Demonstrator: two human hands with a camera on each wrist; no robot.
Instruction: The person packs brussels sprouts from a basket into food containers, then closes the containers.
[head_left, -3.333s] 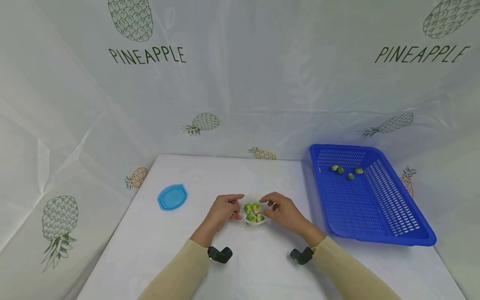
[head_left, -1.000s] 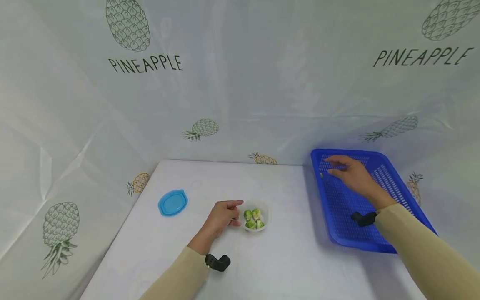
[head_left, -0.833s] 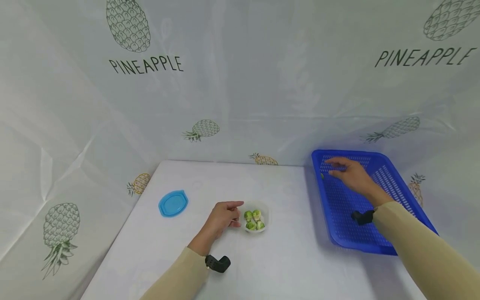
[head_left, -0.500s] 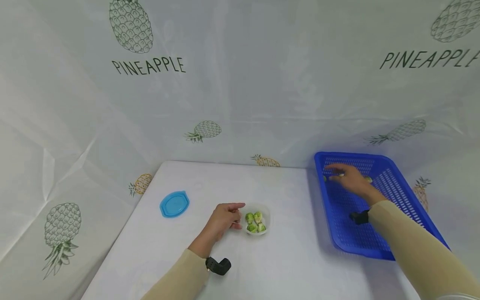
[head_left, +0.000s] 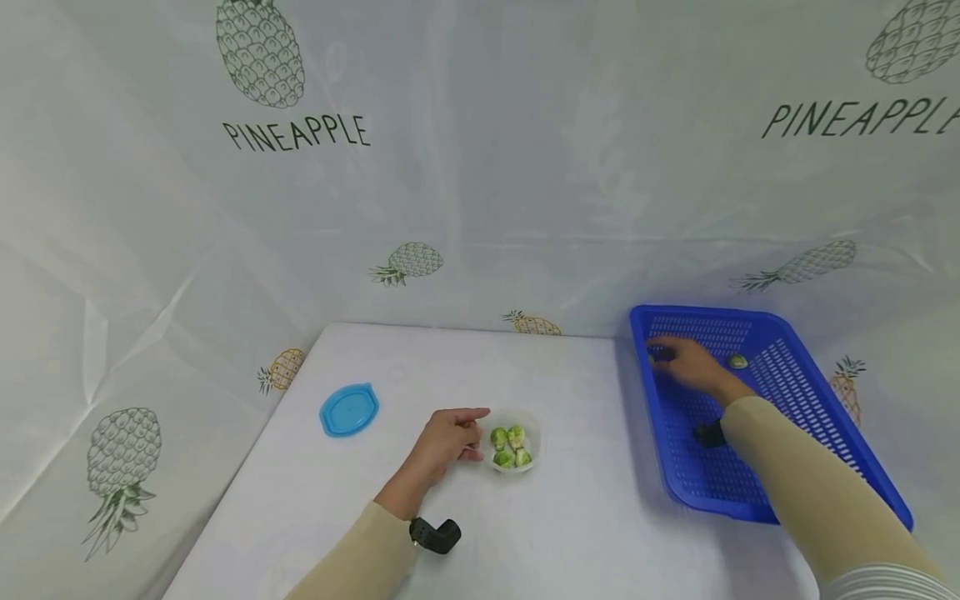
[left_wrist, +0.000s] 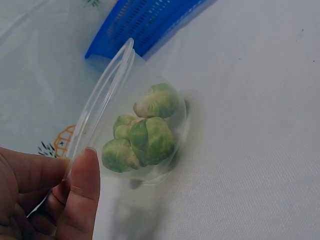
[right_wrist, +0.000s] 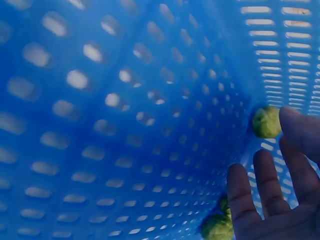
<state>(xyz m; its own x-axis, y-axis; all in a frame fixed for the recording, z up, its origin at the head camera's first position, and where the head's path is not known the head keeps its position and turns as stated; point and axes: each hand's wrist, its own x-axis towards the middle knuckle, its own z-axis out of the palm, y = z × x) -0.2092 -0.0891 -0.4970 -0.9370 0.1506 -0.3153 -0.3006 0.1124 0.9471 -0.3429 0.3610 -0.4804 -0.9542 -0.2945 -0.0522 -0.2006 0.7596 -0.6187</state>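
Observation:
My left hand [head_left: 447,437] pinches the rim of a small clear plastic container [left_wrist: 100,100] between thumb and fingers. Several green Brussels sprouts [left_wrist: 152,141] lie inside this container, which stands on the table in the head view. My right hand [head_left: 692,364] reaches down into the blue basket [head_left: 843,433] near its left wall. In the right wrist view its fingers are spread and hold nothing, with one digit right beside a Brussels sprout [right_wrist: 266,121]. Another sprout [right_wrist: 218,227] lies lower in the basket, and one more [head_left: 737,362] shows to the right of the hand.
A light blue lid [head_left: 349,409] lies on the white table [head_left: 570,525], left of the container. Behind the table hangs a pale sheet [head_left: 525,167] printed with pineapples. The basket's raised rim borders the right side of the work area.
My right hand has gone from beside the container into the basket, then sunk lower near the left wall, uncovering a sprout to its right. My left hand stays at the container.

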